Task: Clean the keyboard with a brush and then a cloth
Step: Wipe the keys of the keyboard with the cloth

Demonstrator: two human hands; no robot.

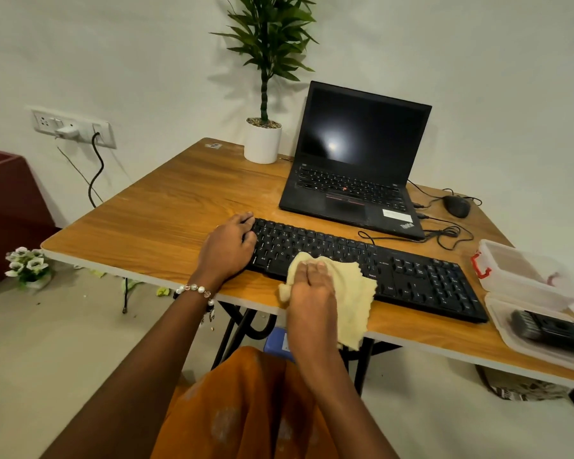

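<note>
A black full-size keyboard [411, 273] lies slanted along the near edge of the wooden table [166, 207]. My right hand [312, 293] grips a pale yellow cloth [352, 293] and presses it onto the keyboard's front middle keys; part of the cloth hangs over the table edge. My left hand [229, 250] rests on the keyboard's left end, fingers curled over its corner. A black brush [550, 326] lies in a tray at the far right.
An open black laptop [355, 180] stands behind the keyboard, a potted plant [262, 140] to its left, a black mouse [457, 206] and cables to its right. A clear plastic box [524, 273] and a lid tray [511, 336] sit at the table's right edge.
</note>
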